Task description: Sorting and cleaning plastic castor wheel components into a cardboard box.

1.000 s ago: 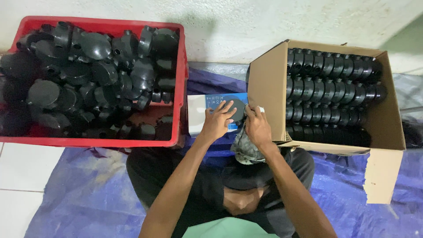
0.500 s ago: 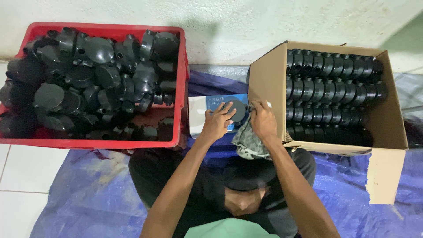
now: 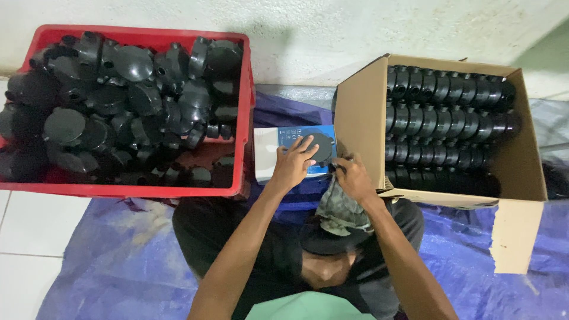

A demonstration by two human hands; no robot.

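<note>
**Black round junction box: being worked between both hands over the blue-and-white carton**

Black round junction box sits between the red crate and the cardboard box, over a small blue-and-white carton on the blue tarp.

- Left hand: fingers spread across the left edge of the piece, steadying it from above.
- Right hand: closed narrow at the piece's lower right edge, pinching something small there. Too small to tell what it is; may be a screw or a fitting.
- A camouflage cloth lies under the right wrist.

Red crate holds a loose heap of the same black parts. Cardboard box holds neat stacked rows, lower rows in shadow.

Judgement: step in hand looks like a fit or check on one unit, between loose stock and the packed box. Next move likely needs the left hand's hold kept firm while the right finishes at the rim, then a clean lift into a free slot in the rows without knocking the stacks.
</note>
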